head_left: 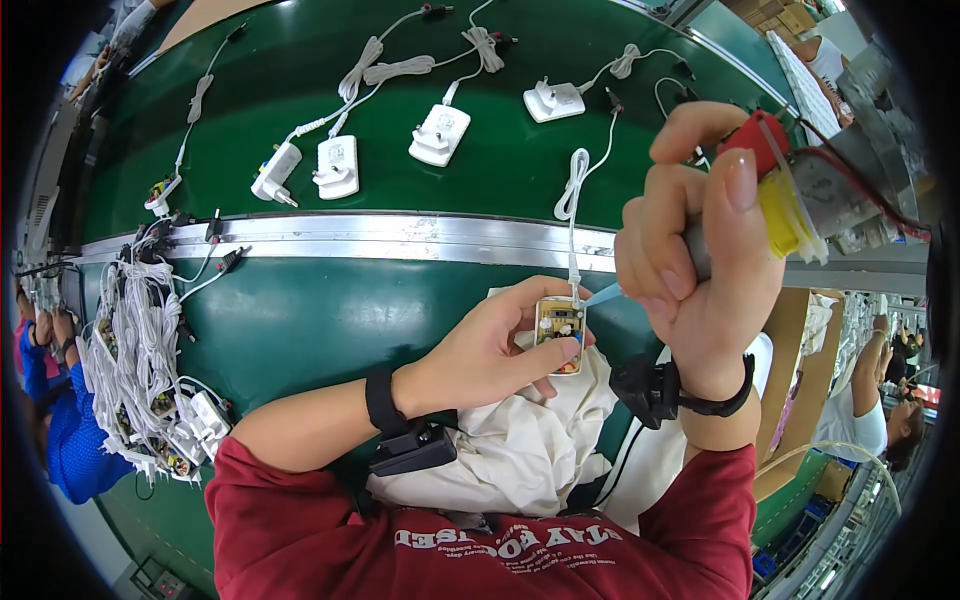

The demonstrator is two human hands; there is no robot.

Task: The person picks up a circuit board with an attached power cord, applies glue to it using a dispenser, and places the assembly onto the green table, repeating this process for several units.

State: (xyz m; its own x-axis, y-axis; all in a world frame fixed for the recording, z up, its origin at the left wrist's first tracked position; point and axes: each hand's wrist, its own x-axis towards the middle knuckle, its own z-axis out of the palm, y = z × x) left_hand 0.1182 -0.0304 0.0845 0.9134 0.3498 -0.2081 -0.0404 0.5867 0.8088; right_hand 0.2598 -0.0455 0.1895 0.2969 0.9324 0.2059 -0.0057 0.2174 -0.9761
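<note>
My left hand grips an opened white power adapter, thumb across its face and fingers behind it. Its circuit board with small components shows, and a white cable leads up from its top end. In my right hand is a glue dispenser, a thick tube with yellow and red parts, fingers wrapped around it. Its light-blue tapered nozzle points at the top edge of the adapter, by the cable entry; whether it touches cannot be told. A crumpled white cloth lies beneath my left hand.
Beyond a metal rail, closed white adapters with coiled cables lie on a green belt. A heap of cabled adapters sits at left. A cardboard box stands at right. Other people are at both sides.
</note>
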